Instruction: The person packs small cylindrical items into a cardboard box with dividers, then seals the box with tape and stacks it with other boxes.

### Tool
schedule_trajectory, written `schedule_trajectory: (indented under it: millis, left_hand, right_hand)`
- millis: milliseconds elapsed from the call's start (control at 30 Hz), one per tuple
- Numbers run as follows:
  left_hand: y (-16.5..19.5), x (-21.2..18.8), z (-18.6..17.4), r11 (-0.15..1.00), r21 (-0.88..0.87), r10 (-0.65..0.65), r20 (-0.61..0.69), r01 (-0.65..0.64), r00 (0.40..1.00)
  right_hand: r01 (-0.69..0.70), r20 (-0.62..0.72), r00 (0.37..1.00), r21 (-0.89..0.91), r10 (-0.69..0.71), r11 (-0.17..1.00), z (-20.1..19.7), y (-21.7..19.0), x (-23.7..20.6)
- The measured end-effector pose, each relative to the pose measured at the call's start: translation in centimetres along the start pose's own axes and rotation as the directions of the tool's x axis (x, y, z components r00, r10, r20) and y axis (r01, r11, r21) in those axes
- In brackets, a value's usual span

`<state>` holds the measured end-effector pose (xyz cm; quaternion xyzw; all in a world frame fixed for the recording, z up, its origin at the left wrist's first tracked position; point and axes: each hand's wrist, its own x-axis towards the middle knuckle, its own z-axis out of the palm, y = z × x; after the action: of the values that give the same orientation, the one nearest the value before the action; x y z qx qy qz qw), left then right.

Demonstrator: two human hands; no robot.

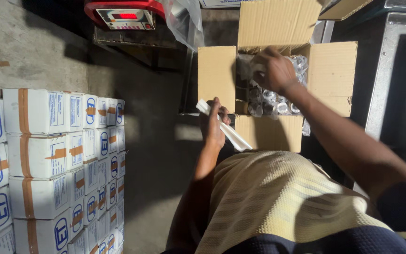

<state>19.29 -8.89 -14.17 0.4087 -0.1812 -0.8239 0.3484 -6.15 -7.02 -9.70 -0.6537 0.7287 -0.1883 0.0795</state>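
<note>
Left hand (212,124) grips a flat white box (224,126), fingers wrapped round it, just near-left of the open carton (330,75). Right hand (274,69) is inside the carton, clutching clear plastic-bagged metal parts (278,101). Stacked white boxes (57,160) far left; red scale (125,14) at the far side.

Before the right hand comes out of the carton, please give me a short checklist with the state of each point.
1. Carton flaps open: ok.
2. Right hand inside the carton, on the clear bag of small round parts: ok.
3. Right hand's grip closed on the bag: cannot tell.
4. Left hand holds the flat white piece: ok.
5. Stacked white boxes apart from both hands: ok.
</note>
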Motion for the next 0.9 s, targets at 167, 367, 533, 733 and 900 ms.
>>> schedule_trajectory:
  millis: [167, 367, 533, 733, 900]
  left_hand:
    - [0.0, -2.1, -0.5, 0.990, 0.135, -0.060, 0.125, 0.043, 0.990]
    - [-1.3, -0.8, -1.6, 0.967, 0.188, -0.223, 0.296, 0.172, 0.929]
    - [-6.7, 2.4, 0.3, 0.987, 0.074, -0.140, 0.007, 0.139, 0.990]
    - [-8.6, 3.4, 5.8, 0.938, 0.289, -0.266, 0.254, 0.190, 0.930]
    - [-7.7, 1.9, 12.9, 0.219, 0.911, 0.040, 0.349, -0.349, 0.936]
  right_hand:
    - [-0.292, 0.454, 0.844, -0.060, 0.286, 0.955, -0.3, 2.8, 5.8]
    - [-0.284, 0.177, 0.952, 0.209, 0.249, 0.936, -0.4, 0.9, 2.0]
    - [-0.047, -0.069, 0.993, 0.504, 0.094, 0.862, 0.6, -3.8, -7.8]
    - [-0.318, -0.024, 0.801, 0.830, 0.598, 0.458, -2.1, 1.2, -14.6]
    - [-0.582, 0.099, 0.813, 0.100, 0.574, 0.807, -11.9, 3.6, -17.3]
